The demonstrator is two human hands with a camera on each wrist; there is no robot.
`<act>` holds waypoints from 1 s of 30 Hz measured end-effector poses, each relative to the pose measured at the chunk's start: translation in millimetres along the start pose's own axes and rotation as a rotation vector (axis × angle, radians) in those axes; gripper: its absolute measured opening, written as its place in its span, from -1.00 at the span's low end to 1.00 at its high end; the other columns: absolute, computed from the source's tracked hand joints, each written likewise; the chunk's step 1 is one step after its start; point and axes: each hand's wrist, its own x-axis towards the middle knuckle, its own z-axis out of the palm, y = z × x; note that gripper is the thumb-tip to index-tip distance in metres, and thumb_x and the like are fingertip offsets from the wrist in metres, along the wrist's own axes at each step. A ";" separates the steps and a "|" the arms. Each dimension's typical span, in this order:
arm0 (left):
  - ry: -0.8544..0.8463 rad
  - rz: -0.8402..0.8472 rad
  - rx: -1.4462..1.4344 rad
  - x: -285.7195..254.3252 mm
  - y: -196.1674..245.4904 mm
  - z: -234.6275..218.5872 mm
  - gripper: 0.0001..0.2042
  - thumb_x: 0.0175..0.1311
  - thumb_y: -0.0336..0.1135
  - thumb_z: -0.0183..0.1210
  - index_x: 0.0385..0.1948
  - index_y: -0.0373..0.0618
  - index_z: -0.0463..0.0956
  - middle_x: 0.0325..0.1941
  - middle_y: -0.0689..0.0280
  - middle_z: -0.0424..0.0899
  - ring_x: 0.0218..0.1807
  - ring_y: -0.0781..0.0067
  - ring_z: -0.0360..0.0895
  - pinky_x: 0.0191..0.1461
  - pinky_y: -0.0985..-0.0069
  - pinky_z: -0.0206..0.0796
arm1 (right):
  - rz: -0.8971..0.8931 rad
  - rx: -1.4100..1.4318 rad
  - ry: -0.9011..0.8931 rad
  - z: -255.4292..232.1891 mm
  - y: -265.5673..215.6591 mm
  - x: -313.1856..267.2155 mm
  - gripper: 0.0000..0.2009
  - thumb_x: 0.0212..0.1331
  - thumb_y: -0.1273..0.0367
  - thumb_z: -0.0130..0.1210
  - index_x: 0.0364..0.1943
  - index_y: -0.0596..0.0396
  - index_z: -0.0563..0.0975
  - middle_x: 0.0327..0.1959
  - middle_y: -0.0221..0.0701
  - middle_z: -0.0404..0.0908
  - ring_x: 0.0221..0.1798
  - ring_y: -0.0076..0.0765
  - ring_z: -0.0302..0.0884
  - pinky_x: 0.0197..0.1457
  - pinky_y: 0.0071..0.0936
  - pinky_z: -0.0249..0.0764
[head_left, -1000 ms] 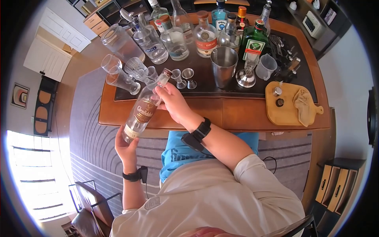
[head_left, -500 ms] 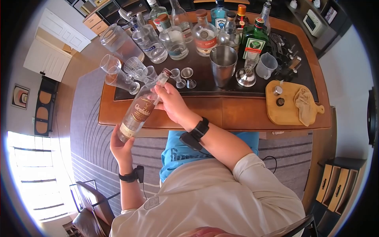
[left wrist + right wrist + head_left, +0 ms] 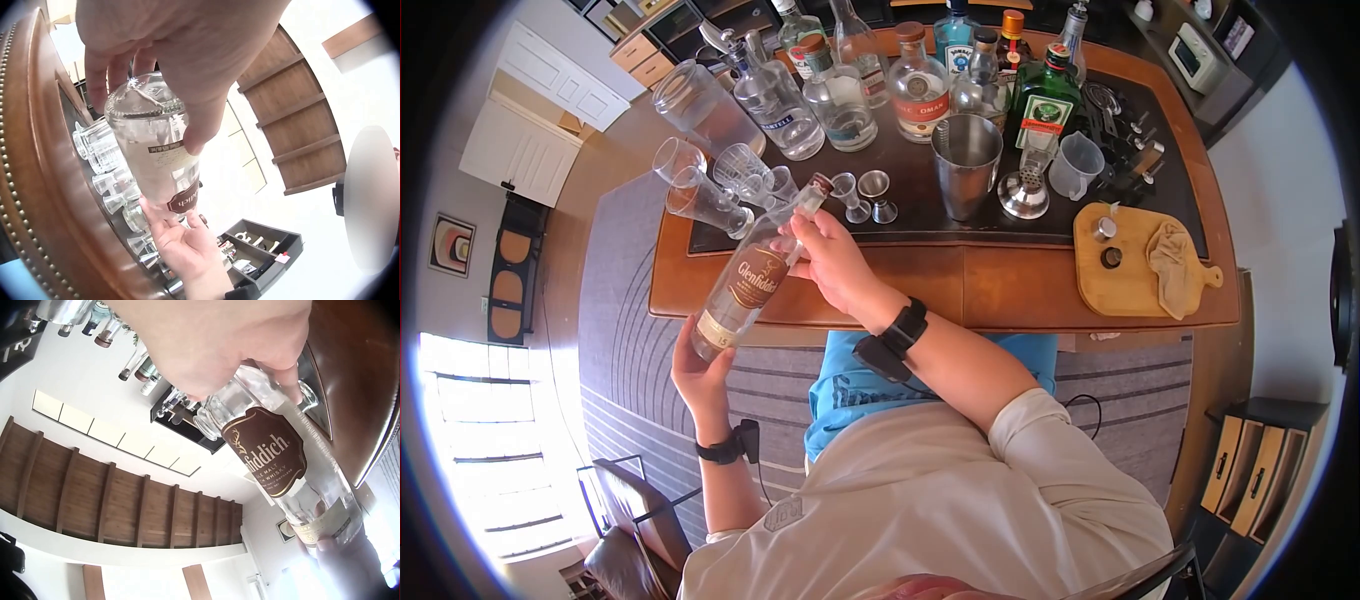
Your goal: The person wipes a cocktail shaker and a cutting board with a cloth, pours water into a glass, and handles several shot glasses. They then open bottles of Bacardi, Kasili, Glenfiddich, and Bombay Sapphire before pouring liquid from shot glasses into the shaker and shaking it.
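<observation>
A clear glass whisky bottle (image 3: 747, 285) with a brown Glenfiddich label is held tilted over the front edge of the desk, its neck pointing up and away. My left hand (image 3: 700, 378) grips the base, thumb on one side and fingers round the other, as the left wrist view also shows. Higher up, my right hand (image 3: 840, 265) holds the bottle at its shoulder and neck. A dark reddish-brown ring (image 3: 821, 183) circles the bottle's mouth. In the right wrist view the label (image 3: 269, 452) faces the camera, and the glass looks see-through down to the base.
Several glasses (image 3: 700, 200) stand just beyond the bottle, with a steel jigger (image 3: 878, 195) beside them. A metal shaker tin (image 3: 966, 165) stands mid-desk before a row of liquor bottles. At right lies a wooden board (image 3: 1100, 285) with a folded cloth (image 3: 1170, 265).
The bottle's base and my left hand have shifted a little to the left, tilting the bottle slightly more. My right hand stays at the neck, almost unmoved.
</observation>
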 end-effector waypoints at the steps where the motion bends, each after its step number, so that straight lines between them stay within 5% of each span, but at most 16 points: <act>1: -0.001 -0.002 0.005 0.4 1.6 0.3 -0.23 0.12 -0.59 0.51 0.44 -0.41 0.38 0.39 0.07 0.59 0.38 0.23 0.57 0.47 0.29 0.42 | 0.000 -0.001 0.002 0.8 -0.6 -0.5 -0.67 0.65 0.12 0.04 0.25 -0.01 0.44 0.17 -0.35 0.59 0.19 -0.29 0.67 0.24 -0.01 0.66; 17: -0.014 -0.004 0.014 3.7 12.0 2.9 -0.25 0.13 -0.56 0.51 0.42 -0.44 0.40 0.38 0.05 0.60 0.37 0.20 0.58 0.48 0.27 0.42 | 0.012 0.036 0.000 1.0 -2.3 -1.7 -0.66 0.63 0.10 0.07 0.26 -0.04 0.46 0.12 -0.46 0.61 0.13 -0.41 0.68 0.21 -0.09 0.68; 19: -0.009 -0.013 0.006 3.7 12.6 3.2 -0.25 0.12 -0.57 0.51 0.42 -0.44 0.40 0.38 0.05 0.60 0.37 0.20 0.58 0.48 0.27 0.42 | 0.030 0.019 0.017 1.0 -3.1 -2.3 -0.66 0.65 0.09 0.03 0.23 -0.03 0.45 0.21 -0.36 0.60 0.24 -0.25 0.65 0.27 0.02 0.63; 30: -0.013 -0.008 0.028 4.0 14.6 3.2 -0.25 0.12 -0.60 0.49 0.42 -0.44 0.40 0.37 0.06 0.60 0.37 0.21 0.58 0.48 0.28 0.42 | 0.020 0.037 0.008 -0.1 -1.2 -1.4 -0.66 0.65 0.09 0.04 0.24 -0.01 0.45 0.19 -0.35 0.60 0.21 -0.25 0.67 0.25 0.02 0.64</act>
